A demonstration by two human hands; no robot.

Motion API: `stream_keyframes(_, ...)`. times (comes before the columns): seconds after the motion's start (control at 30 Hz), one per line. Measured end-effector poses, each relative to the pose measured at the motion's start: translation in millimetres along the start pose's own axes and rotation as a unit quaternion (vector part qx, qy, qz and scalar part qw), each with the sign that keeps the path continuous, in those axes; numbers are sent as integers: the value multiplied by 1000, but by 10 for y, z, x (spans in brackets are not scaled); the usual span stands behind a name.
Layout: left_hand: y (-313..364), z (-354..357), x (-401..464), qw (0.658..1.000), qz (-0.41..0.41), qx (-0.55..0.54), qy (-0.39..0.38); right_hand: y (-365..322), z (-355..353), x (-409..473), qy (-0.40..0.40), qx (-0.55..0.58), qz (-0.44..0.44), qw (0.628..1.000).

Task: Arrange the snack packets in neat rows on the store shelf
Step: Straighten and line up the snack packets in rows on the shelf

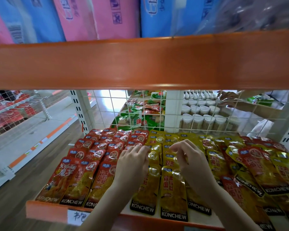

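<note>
Orange shelf beam (140, 64) spans the full width at 12 o'clock; pink and blue bulk packs (97, 15) are stacked above it.

Store shelf (45, 212) with orange front lip fills the lower half. A white wire grid (157, 110) stands at its back edge, at 12 o'clock from the hands. A handwritten paper tag (77, 216) is stuck on the lip at 7 o'clock.

Red snack packets (83, 172) are laid in overlapping rows at 9 o'clock, ends aligned, KONCHEW print toward the lip. Yellow snack packets (173, 187) are laid in rows at centre, touching the red block. A mixed loose pile (257, 167) of red and yellow packets is seen at 3 o'clock, tilted and overlapping, not in rows.

Left hand (132, 164) is placed over the seam between red and yellow rows, fingers loosely curled, tips on the packet tops; a clamped grip is not seen. Right hand (188, 157) is held over the yellow rows, fingers bent downward with tips near or on a packet; whether anything is pinched cannot be told. Hands are just beside each other, not touching.

Behind the grid at 1 o'clock: white-lidded jars (205, 120), green packets (137, 117), and another person's hand (227, 97) at 2 o'clock.
</note>
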State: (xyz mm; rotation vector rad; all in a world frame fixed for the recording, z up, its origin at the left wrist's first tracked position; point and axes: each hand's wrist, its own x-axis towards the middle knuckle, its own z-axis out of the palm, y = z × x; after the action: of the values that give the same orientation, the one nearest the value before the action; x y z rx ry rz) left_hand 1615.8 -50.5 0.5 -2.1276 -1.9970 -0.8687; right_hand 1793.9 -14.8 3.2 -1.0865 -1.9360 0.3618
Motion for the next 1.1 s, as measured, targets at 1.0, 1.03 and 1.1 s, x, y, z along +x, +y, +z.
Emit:
stream_keyframes(1.0,1635,812,204,963,114,-209,-130,771,-1045,-660,61,-366,324,870)
stream_keyframes(1.03,1621,807,206,961,116,-213,-133,767,-1047,-661,63,-367,326,869)
stream_keyframes(1.1,1600,801,211,959,123,-218,-132,761,-1056,-663,66,-366,325,869)
